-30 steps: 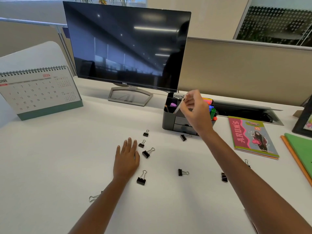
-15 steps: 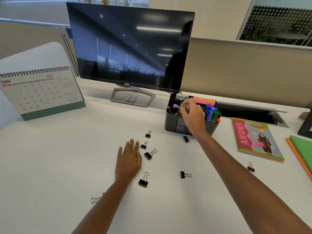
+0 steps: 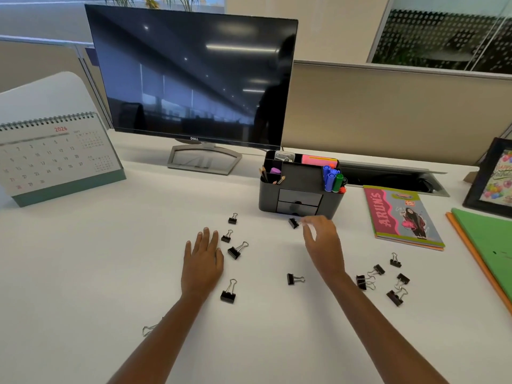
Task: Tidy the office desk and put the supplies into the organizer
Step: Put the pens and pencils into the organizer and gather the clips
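Several black binder clips [image 3: 237,250] lie loose on the white desk [image 3: 83,273] in my feed. At far left stands a spiral calendar [image 3: 55,159], then a dark monitor [image 3: 191,79] at the back. The person's left hand [image 3: 203,261] lies palm down on the desk, fingers straight and close together, holding nothing. Three clips sit just to its right and a fourth lies near its wrist.

Right of the monitor's foot stands the grey organizer [image 3: 299,189], both small drawers closed, with blue and green markers [image 3: 332,178] in its right compartment. A lone clip [image 3: 293,223] lies on the desk just in front of the bottom drawer. The right hand [image 3: 324,245] hovers beside it, thumb and forefinger parted and gripping nothing. The fingertips are blurred, so I cannot tell whether they touch its wire handles.

Further right, five more clips [image 3: 396,296] are clustered, well apart from the organizer. Beyond them lie a colourful notebook [image 3: 401,217] and a green folder [image 3: 487,245], with a picture frame [image 3: 493,178] behind the folder.
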